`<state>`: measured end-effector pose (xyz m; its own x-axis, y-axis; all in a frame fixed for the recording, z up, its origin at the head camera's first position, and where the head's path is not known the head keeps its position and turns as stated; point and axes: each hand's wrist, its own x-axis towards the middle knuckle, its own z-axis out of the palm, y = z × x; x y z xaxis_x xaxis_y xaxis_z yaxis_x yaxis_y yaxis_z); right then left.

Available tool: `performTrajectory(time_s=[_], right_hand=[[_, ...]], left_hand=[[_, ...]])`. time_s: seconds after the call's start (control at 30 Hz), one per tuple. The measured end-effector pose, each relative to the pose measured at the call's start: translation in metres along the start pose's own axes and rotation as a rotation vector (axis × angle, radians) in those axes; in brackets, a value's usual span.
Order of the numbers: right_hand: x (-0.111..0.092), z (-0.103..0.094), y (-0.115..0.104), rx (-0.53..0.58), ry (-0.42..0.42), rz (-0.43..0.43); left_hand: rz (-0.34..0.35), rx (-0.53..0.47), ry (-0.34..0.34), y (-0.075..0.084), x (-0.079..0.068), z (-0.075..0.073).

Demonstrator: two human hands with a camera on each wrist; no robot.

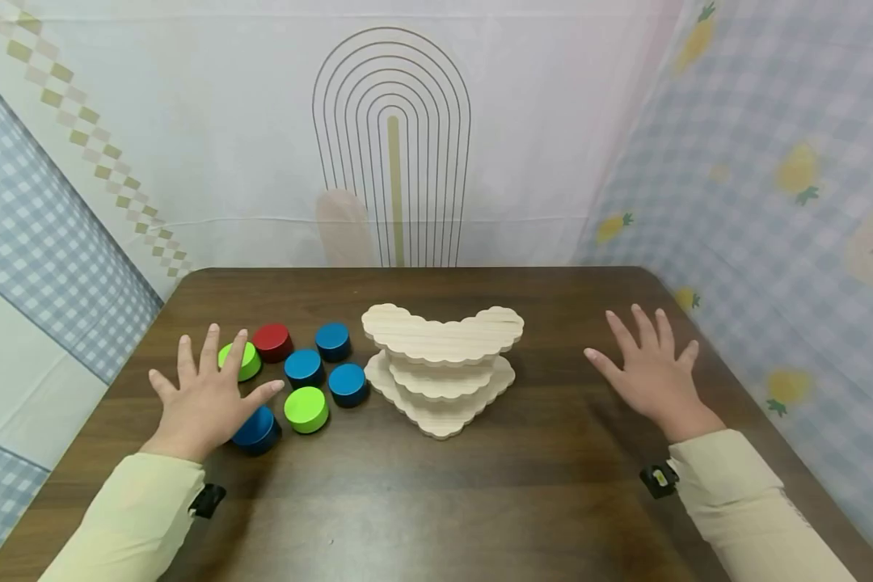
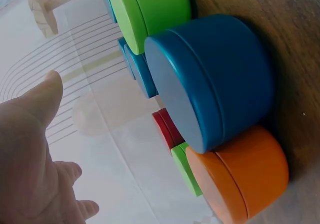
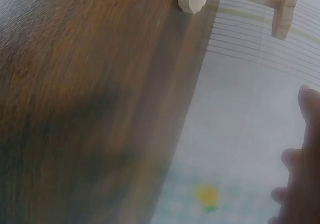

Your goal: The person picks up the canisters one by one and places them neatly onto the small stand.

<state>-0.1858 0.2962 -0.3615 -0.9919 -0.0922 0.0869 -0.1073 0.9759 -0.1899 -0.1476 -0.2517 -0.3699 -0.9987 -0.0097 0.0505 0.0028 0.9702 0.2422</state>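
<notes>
My left hand (image 1: 205,404), fingers spread, hovers palm down over the left part of the table. Beneath and beside it stand round lidded tins: a blue tin (image 1: 258,431) by the thumb, a green tin (image 1: 246,364) behind the fingers, and an orange tin (image 2: 245,171) that the hand hides in the head view. Off to the right my right hand (image 1: 653,376) is held over the table with fingers spread and nothing in it. Between the hands stands a pale wooden tiered stand (image 1: 440,339) with scalloped edges, its wide top above smaller and wider layers.
Left of the stand are a red tin (image 1: 272,343), a second green tin (image 1: 306,410) and several more blue tins (image 1: 347,384). The dark wooden table (image 1: 444,509) ends at a white printed curtain (image 1: 247,145), with a checked curtain (image 1: 757,267) along the right.
</notes>
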Motion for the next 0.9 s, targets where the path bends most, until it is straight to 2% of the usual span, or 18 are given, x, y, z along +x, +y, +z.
performTrajectory(time_s=[0.3, 0.6, 0.9], right_hand=[[0.005, 0.003, -0.012, 0.025, -0.005, -0.024], [0.012, 0.011, -0.028, 0.063, -0.005, -0.068], [0.023, 0.025, -0.038, 0.148, 0.000, -0.101]], left_hand=[[-0.005, -0.013, 0.016, -0.003, -0.002, 0.001], [-0.032, -0.037, 0.003, -0.010, -0.004, 0.004], [-0.045, -0.095, 0.004, -0.022, -0.006, 0.009]])
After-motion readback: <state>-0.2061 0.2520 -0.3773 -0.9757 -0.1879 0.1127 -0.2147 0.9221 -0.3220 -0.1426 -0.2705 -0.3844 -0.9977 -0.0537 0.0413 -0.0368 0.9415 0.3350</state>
